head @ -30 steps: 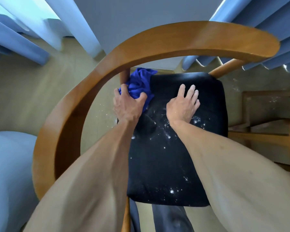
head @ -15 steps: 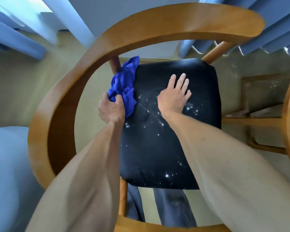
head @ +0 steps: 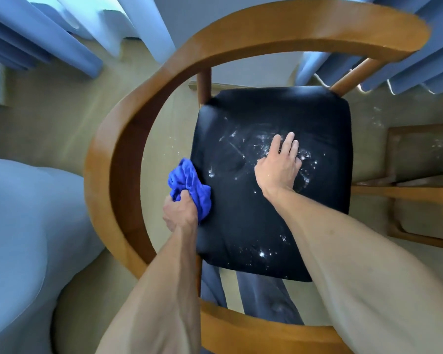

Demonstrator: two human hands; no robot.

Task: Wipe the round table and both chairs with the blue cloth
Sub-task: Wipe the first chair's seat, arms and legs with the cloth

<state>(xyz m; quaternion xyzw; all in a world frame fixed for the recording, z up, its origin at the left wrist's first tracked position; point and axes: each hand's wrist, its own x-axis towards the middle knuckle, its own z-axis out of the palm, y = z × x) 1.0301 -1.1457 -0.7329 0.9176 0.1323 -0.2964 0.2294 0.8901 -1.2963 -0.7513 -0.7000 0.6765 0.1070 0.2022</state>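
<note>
Cloth first: my left hand squeezes the soft, bunched bright blue cloth at the left edge of the black padded chair seat; it feels light and floppy, so I grip a big fistful; my right hand lies flat, fingers straight, on the white crumbs.

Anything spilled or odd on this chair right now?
Yes: white specks and smears cover the black seat cushion, thickest around the right hand; more lie near its front edge and on the floor.

Smooth varnished wooden chair frame, matt black upholstered seat flecked with white dust, soft crumpled blue cloth
</note>
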